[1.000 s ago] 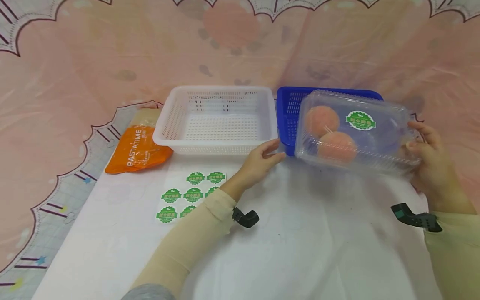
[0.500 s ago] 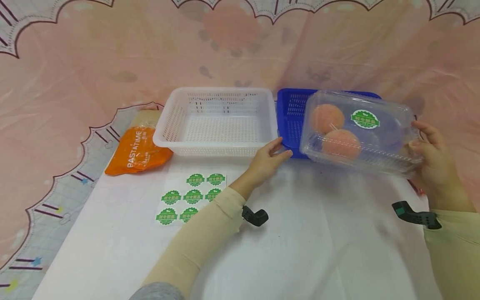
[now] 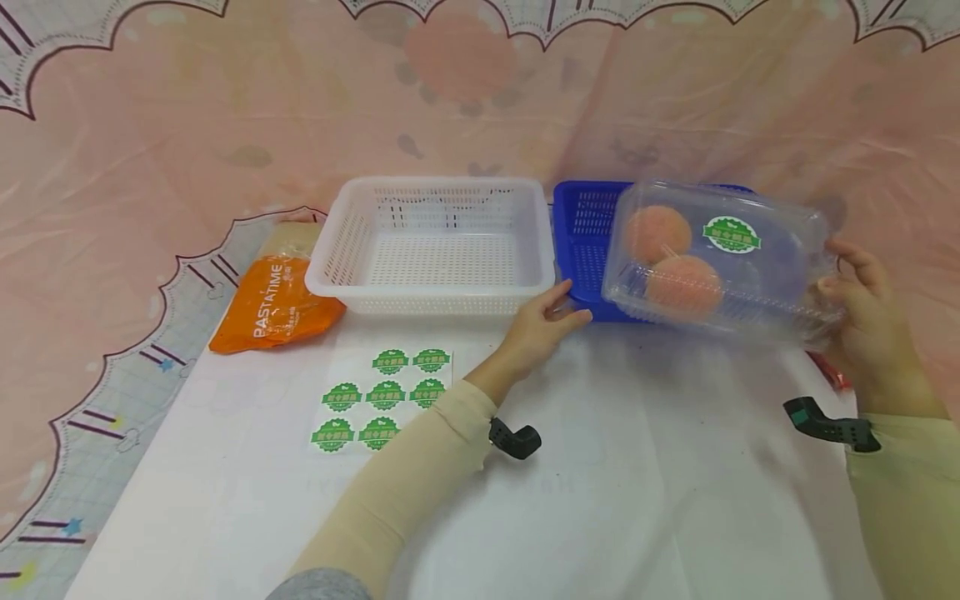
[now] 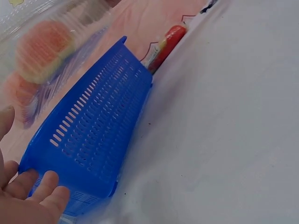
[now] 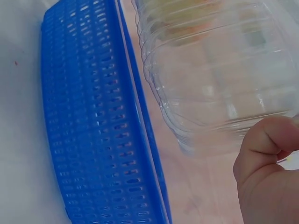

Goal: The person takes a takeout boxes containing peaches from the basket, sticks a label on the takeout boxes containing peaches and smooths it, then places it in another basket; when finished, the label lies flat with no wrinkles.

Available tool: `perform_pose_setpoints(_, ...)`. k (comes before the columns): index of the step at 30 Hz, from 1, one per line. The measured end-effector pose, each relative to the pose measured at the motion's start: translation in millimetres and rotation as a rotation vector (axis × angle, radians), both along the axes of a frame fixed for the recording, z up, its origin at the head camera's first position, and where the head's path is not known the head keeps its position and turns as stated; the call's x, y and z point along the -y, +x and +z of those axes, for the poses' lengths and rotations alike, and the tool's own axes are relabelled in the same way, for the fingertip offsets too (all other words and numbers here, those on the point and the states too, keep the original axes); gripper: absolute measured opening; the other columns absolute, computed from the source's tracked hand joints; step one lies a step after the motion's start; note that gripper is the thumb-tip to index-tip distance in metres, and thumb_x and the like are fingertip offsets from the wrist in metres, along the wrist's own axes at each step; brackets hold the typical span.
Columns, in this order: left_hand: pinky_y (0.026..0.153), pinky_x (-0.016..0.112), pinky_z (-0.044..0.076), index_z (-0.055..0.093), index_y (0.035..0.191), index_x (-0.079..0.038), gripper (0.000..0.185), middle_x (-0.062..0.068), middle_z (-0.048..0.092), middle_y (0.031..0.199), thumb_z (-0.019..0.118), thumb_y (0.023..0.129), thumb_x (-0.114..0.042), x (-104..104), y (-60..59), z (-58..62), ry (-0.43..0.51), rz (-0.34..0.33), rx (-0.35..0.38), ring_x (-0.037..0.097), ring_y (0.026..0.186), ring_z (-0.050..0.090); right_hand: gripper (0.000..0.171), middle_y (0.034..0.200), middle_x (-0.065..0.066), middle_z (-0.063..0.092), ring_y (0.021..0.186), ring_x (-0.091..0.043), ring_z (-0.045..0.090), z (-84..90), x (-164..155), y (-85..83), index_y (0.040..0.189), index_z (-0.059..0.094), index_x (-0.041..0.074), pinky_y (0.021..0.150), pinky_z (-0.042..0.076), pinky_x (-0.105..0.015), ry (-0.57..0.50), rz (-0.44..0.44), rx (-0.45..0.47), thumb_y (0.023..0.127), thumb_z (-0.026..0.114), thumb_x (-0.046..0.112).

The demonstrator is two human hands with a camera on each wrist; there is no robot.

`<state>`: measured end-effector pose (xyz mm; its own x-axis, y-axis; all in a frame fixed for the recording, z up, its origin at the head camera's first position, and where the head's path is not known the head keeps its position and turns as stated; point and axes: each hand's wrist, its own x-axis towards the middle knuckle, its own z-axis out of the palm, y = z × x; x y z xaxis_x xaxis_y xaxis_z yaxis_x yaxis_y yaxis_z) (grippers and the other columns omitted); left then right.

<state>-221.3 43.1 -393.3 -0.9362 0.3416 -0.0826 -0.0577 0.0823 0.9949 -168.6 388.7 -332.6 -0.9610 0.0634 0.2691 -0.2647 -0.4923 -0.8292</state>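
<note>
A clear plastic clamshell box point(image 3: 780, 250) is tilted above the blue basket point(image 3: 588, 267), with a round green label on its lid. Two peaches point(image 3: 684, 287) lie at its left end. My right hand point(image 3: 873, 325) grips the box by its right end, thumb bent over the edge in the right wrist view. My left hand point(image 3: 536, 333) is at the basket's near left corner. In the left wrist view its fingers point(image 4: 46, 186) rest loosely against the blue outer wall, and the thumb stands apart from the rim.
A white basket point(image 3: 435, 300) stands left of the blue one. Beside it lies an orange PASTATIME bag point(image 3: 277, 300). On the table point(image 3: 600, 500) is a sheet of green labels point(image 3: 386, 396), partly covered by my left forearm. A red wrapped item point(image 4: 170, 44) lies behind the blue basket's right end.
The box with the peaches has shifted a little to the right in my right hand. My left hand has moved slightly right, up to the blue basket's corner.
</note>
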Motion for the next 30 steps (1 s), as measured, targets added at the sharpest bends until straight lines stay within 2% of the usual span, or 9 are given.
perform_pose_setpoints(3, 0.100, 0.032, 0.048, 0.040, 0.154, -0.013, 0.071, 0.008, 0.051, 0.148, 0.073, 0.093, -0.025, 0.6, 1.7, -2.6, -0.017, -0.001, -0.023, 0.019, 0.127, 0.056, 0.042, 0.105, -0.007, 0.059, 0.087, -0.018, 0.063, 4.3, -2.6, -3.3, 0.132, 0.050, 0.010, 0.067, 0.056, -0.031, 0.080, -0.047, 0.081, 0.100, 0.032, -0.010)
perform_pose_setpoints(4, 0.099, 0.031, 0.048, 0.041, 0.154, -0.013, 0.070, 0.008, 0.051, 0.147, 0.074, 0.093, -0.026, 0.8, 2.3, -3.3, -0.024, -0.001, -0.033, 0.020, 0.127, 0.056, 0.042, 0.103, -0.007, 0.058, 0.087, -0.018, 0.063, 5.7, -3.4, -5.1, 0.133, 0.050, 0.011, 0.066, 0.056, -0.031, 0.084, -0.054, 0.099, 0.100, 0.033, -0.009)
perform_pose_setpoints(7, 0.098, 0.029, 0.049, 0.043, 0.153, -0.013, 0.069, 0.008, 0.054, 0.145, 0.074, 0.093, -0.026, 1.1, 3.1, -4.6, -0.048, 0.000, -0.060, 0.019, 0.127, 0.056, 0.044, 0.113, -0.006, 0.056, 0.094, -0.017, 0.061, 10.2, -4.8, -11.3, 0.137, 0.048, 0.011, 0.068, 0.056, -0.029, 0.132, -0.073, 0.110, 0.100, 0.034, -0.008)
perform_pose_setpoints(9, 0.096, 0.028, 0.050, 0.044, 0.152, -0.013, 0.067, 0.008, 0.055, 0.143, 0.073, 0.094, -0.026, 0.8, 3.2, -4.3, -0.053, 0.005, -0.068, 0.019, 0.126, 0.057, 0.042, 0.106, -0.007, 0.057, 0.087, -0.016, 0.061, 12.5, -6.3, -16.1, 0.136, 0.049, 0.009, 0.064, 0.056, -0.026, 0.110, -0.078, 0.101, 0.101, 0.036, -0.009)
perform_pose_setpoints(11, 0.094, 0.027, 0.050, 0.045, 0.152, -0.012, 0.066, 0.008, 0.057, 0.142, 0.073, 0.094, -0.026, 0.2, 3.0, -2.8, -0.049, 0.009, -0.062, 0.018, 0.124, 0.058, 0.041, 0.107, -0.006, 0.055, 0.084, -0.015, 0.060, 15.0, -7.9, -20.6, 0.137, 0.049, 0.011, 0.063, 0.055, -0.024, 0.132, -0.092, 0.105, 0.101, 0.039, -0.008)
perform_pose_setpoints(14, 0.092, 0.026, 0.052, 0.045, 0.151, -0.011, 0.065, 0.008, 0.058, 0.140, 0.073, 0.094, -0.026, -0.8, 1.7, 0.4, -0.040, 0.021, -0.051, 0.016, 0.121, 0.060, 0.038, 0.093, -0.005, 0.055, 0.070, -0.013, 0.056, 17.4, -10.7, -27.5, 0.135, 0.048, 0.011, 0.054, 0.050, -0.021, 0.125, -0.108, 0.128, 0.102, 0.044, -0.006)
perform_pose_setpoints(20, 0.090, 0.025, 0.052, 0.046, 0.151, -0.013, 0.065, 0.008, 0.056, 0.142, 0.073, 0.094, -0.027, -5.0, -4.9, 0.9, -0.068, 0.053, -0.052, 0.014, 0.116, 0.062, 0.039, 0.074, -0.003, 0.052, 0.055, -0.012, 0.047, 19.6, -11.5, -40.5, 0.136, 0.042, 0.012, 0.044, 0.039, -0.021, 0.129, -0.117, 0.168, 0.101, 0.047, -0.005)
perform_pose_setpoints(26, 0.087, 0.024, 0.053, 0.046, 0.152, -0.017, 0.066, 0.009, 0.056, 0.142, 0.074, 0.093, -0.029, -18.5, -9.1, -1.8, -0.090, 0.129, -0.053, 0.015, 0.113, 0.061, 0.036, 0.071, -0.004, 0.055, 0.049, -0.013, 0.048, 17.5, -13.4, -48.2, 0.134, 0.041, 0.010, 0.040, 0.040, -0.022, 0.072, -0.097, 0.179, 0.102, 0.044, -0.006)
perform_pose_setpoints(30, 0.083, 0.026, 0.054, 0.046, 0.152, -0.018, 0.064, 0.009, 0.054, 0.144, 0.072, 0.094, -0.030, -24.4, -8.9, -4.5, -0.048, 0.160, -0.039, 0.016, 0.111, 0.061, 0.035, 0.073, -0.003, 0.055, 0.049, -0.013, 0.047, 15.6, -15.3, -52.4, 0.133, 0.043, 0.012, 0.041, 0.040, -0.023, 0.104, -0.111, 0.195, 0.102, 0.046, -0.004)
